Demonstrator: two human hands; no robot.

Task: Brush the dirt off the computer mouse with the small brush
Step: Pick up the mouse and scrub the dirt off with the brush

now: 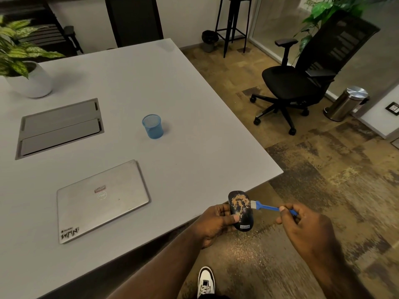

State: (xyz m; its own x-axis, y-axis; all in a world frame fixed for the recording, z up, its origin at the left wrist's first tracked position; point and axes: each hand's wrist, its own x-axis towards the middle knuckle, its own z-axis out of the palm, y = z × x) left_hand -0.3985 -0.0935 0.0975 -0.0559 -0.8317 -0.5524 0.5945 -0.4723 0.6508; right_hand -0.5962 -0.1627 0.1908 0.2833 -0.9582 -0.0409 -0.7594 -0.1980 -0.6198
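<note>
A black computer mouse [241, 212] with a patch of tan dirt on its top is held in my left hand [212, 225], just off the table's near right corner and over the floor. My thumb presses on its left side. My right hand [302, 225] pinches the handle of a small blue brush [264, 206]. The pale bristles of the brush touch the right edge of the mouse beside the dirt patch. Fine dirt lies scattered on the floor below the mouse.
The grey table [183, 147] carries a shut silver laptop [101, 201], a blue mesh cup [152, 126], a recessed cable box [59, 128] and a potted plant [23, 67]. A black office chair [302, 76] and a steel bin [347, 103] stand on the right. My shoe [205, 281] is below.
</note>
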